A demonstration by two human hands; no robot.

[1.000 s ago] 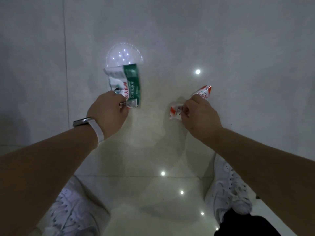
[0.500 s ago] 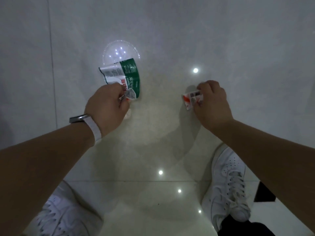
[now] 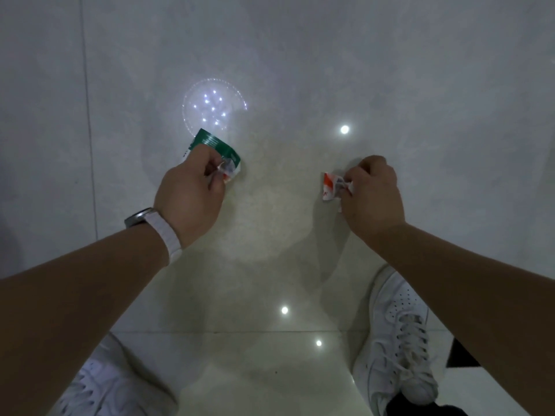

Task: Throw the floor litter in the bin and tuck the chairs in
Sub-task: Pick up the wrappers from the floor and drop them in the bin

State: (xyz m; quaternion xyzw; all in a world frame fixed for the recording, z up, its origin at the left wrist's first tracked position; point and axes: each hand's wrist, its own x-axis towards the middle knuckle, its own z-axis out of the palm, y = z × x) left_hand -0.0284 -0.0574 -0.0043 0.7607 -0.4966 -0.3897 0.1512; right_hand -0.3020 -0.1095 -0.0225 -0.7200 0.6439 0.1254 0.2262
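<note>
Nearest the camera, two white lace-up sneakers stand on the glossy pale tile floor (image 3: pixel 270 265), the right sneaker (image 3: pixel 399 334) with perforated toe and loose laces, the left sneaker (image 3: pixel 99 385) partly hidden under the forearm. A thin grout line crosses the floor between them, and small round light reflections dot the shine.

Further out, the left hand (image 3: pixel 192 193), with a white ribbed watch strap (image 3: pixel 166 235) at the wrist, has its grip pinched shut on a crumpled green-and-white wrapper (image 3: pixel 219 148); the thin, creased foil-like film juts up past the knuckles, with a touch of red at the pinched end. The right hand (image 3: pixel 372 193), well apart from it, has its grip closed on a smaller scrunched red-and-white wrapper (image 3: pixel 330 186), which sticks out to the left of the fingers. Both wrappers are held in the hands above the floor.

Beyond the green wrapper, a ring-shaped cluster of light dots (image 3: pixel 214 108) is mirrored in the tile.
</note>
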